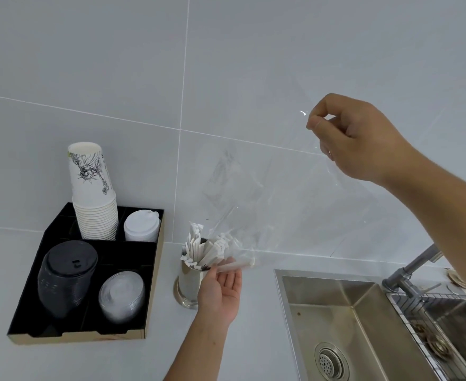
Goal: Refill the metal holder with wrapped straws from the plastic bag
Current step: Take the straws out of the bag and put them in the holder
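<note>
Shiny metal holder (189, 281); clear glossy plastic bag (253, 193).

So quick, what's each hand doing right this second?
Left hand: open, fingers touching the wrapped straws at the metal holder.
Right hand: closed, pinching the raised end of the plastic bag.

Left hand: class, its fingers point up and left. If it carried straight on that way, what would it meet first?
Probably the wrapped straws standing in the metal holder; the left hand is already right beside them, though depth is unclear.
</note>
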### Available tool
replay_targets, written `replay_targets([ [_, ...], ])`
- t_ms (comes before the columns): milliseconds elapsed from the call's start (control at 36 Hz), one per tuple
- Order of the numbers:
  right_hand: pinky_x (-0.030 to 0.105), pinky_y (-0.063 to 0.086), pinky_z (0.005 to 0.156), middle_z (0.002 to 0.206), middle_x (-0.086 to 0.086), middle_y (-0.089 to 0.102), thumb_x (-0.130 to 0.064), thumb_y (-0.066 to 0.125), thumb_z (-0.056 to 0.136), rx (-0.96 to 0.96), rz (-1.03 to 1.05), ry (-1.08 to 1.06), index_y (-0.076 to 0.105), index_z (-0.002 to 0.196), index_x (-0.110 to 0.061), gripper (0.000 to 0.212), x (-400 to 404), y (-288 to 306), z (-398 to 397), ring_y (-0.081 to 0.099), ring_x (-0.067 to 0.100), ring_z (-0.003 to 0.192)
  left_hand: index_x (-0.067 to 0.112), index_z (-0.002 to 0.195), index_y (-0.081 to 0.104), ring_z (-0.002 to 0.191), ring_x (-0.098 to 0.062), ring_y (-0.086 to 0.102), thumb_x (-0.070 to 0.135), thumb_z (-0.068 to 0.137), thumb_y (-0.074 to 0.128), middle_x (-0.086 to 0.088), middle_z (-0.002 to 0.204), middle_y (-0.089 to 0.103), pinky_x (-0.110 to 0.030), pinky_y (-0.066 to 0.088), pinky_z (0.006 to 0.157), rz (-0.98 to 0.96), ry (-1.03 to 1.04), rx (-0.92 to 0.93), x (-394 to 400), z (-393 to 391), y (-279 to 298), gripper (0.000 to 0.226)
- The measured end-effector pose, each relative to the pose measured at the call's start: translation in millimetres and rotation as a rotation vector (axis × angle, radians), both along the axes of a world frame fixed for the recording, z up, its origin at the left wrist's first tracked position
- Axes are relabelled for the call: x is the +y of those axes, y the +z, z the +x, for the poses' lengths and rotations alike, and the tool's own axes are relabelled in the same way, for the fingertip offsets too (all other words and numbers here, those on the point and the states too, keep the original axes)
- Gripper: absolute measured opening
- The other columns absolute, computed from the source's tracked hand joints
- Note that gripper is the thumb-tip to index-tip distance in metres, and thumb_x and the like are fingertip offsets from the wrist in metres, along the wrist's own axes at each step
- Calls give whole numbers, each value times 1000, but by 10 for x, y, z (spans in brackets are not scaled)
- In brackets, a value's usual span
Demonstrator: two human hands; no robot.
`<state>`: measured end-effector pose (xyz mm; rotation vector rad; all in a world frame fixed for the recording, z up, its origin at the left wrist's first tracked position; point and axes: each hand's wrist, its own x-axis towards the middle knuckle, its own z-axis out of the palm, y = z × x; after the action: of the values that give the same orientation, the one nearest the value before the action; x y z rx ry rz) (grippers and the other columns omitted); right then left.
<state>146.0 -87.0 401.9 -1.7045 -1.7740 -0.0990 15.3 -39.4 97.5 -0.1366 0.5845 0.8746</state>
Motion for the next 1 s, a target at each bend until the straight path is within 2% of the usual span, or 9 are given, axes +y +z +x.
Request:
replay_targets([
  [194,15,30,40,54,13,42,-14,45,98,1,0,9,55,89,-9,14,21,-15,-12,32,17,46,2,109,63,91,-19,68,8,97,56,-12,103,71,-26,62,59,-9,-24,72,-15,30,-59,16],
  [278,15,29,40,55,13,43,-15,45,98,2,7,4,55,90,-8,14,16,13,9,32,15,45,4,107,65,92,-17,68,10,96,57,-9,101,72,-28,62,65,-7,-35,94,-30,21,-47,15],
  [361,17,30,40,59,25,44,-15,45,98,-10,24,1,55,91,-7,15,-6,40,34,33,19,48,7,107,67,94,-17,67,15,96,59,-7,102,72,-32,58,73,-14,-38,111,-36,2,-35,15],
  [500,17,30,38,66,35,50,-15,45,98,-26,35,-13,56,92,-6,15,-36,50,64,34,20,48,6,101,69,81,-14,66,17,95,62,-6,83,75,-24,60,57,-43,-44,92,-27,-27,-28,14],
  [694,19,31,38,63,33,49,-16,45,98,-33,45,-50,55,92,-9,14,-56,67,106,34,19,46,6,104,69,79,-13,65,19,95,62,-6,86,74,-22,58,53,-14,-47,106,-31,-51,-53,18],
  [750,24,32,42,58,25,43,-15,44,98,-17,44,-64,55,91,-8,14,-68,80,115,31,17,44,5,101,69,79,-13,65,20,96,59,-5,79,75,-22,59,54,4,-40,83,-40,-74,-66,18],
  [833,28,32,49,55,15,42,-16,44,98,6,46,-81,55,91,-9,14,-79,86,143,31,16,44,4,101,67,81,-13,64,22,98,55,-6,84,72,-22,59,57,8,-20,57,-56,-108,-70,21],
  [944,22,28,39,60,18,45,-18,46,99,24,40,-89,56,92,-9,15,-102,63,150,33,18,46,5,103,66,79,-13,66,16,96,58,-5,79,74,-23,59,55,33,-9,64,-65,-136,-90,15],
  [1000,20,27,37,60,18,44,-17,46,99,30,35,-91,55,91,-8,15,-119,53,141,31,16,44,5,109,62,76,-13,70,12,96,58,-7,86,73,-24,60,57,60,-9,80,-72,-140,-111,15],
])
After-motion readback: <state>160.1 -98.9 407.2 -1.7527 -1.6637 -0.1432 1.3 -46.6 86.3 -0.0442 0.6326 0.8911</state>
